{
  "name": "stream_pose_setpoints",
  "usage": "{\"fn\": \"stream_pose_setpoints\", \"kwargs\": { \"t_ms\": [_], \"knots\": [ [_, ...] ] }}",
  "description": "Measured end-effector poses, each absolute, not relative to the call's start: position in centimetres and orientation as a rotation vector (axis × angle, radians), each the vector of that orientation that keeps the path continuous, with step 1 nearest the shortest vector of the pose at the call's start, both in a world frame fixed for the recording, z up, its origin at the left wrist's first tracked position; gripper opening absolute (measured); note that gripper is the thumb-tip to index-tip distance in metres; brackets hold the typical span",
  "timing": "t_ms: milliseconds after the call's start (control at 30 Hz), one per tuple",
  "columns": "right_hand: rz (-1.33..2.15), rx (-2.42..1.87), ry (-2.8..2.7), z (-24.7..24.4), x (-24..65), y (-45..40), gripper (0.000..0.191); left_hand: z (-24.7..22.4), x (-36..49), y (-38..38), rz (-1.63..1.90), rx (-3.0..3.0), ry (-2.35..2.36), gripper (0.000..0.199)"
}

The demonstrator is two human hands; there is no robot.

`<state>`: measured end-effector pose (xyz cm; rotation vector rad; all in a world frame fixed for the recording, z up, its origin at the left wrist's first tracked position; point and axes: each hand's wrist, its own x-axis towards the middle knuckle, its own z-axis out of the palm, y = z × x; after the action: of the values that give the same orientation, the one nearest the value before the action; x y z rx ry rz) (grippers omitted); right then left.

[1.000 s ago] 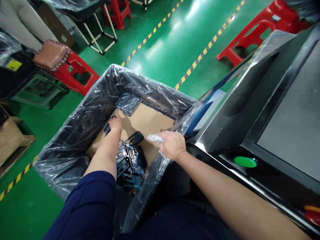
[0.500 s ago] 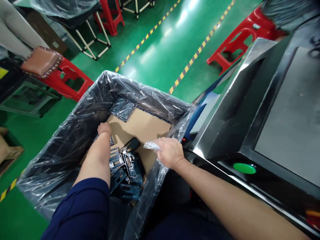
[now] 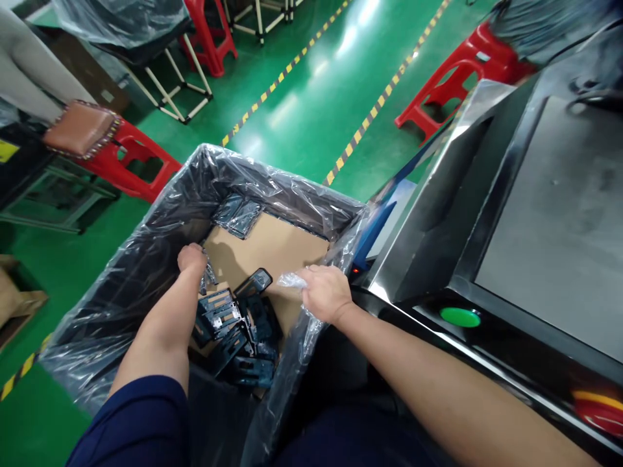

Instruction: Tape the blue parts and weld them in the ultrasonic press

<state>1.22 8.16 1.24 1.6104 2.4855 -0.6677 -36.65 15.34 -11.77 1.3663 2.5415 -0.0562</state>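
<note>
A large bin lined with a clear plastic bag (image 3: 121, 285) stands in front of me, a brown cardboard sheet (image 3: 282, 243) inside it. My left hand (image 3: 191, 258) reaches down by the left wall, fingers closed on the edge of a dark, shiny flat part (image 3: 207, 271). Just below it lies a loose heap of black plastic parts (image 3: 238, 337), with one dark oblong piece (image 3: 256, 283) on top. My right hand (image 3: 327, 293) is closed at the right rim, a bunch of clear plastic film (image 3: 292, 280) sticking out of the fist. More flat dark parts (image 3: 237, 215) lie in the far corner.
Close on the right is a black machine (image 3: 418, 259) with a green button (image 3: 460, 316) and a red knob (image 3: 601, 412). Red stools (image 3: 141, 162) stand beyond the bin; a person's legs (image 3: 39, 65) show at upper left. Striped tape (image 3: 360, 130) marks the green floor.
My left hand has moved a little left, and the dark part beside its fingers shows more. My right hand keeps its hold on the film. The whole view has shifted slightly.
</note>
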Motion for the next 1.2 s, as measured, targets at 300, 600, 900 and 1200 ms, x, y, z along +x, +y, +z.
{"fn": "stream_pose_setpoints", "kwargs": {
  "t_ms": [300,600,900,1200],
  "knots": [
    [-0.549,1.661,2.492,0.8,0.9,7.9,0.021,-5.4,-34.9,5.2,0.650,1.583,2.674,0.026],
    [-0.512,1.676,2.483,1.6,0.8,7.5,0.023,-0.6,-31.2,0.8,1.000,1.842,2.329,0.018],
    [-0.492,1.669,2.467,1.4,0.8,7.6,0.023,3.4,-29.5,-1.9,1.016,1.843,2.293,0.015],
    [-0.514,1.670,2.487,1.8,0.9,7.3,0.025,7.1,-28.5,-3.1,1.061,1.890,2.295,0.016]
  ]
}}
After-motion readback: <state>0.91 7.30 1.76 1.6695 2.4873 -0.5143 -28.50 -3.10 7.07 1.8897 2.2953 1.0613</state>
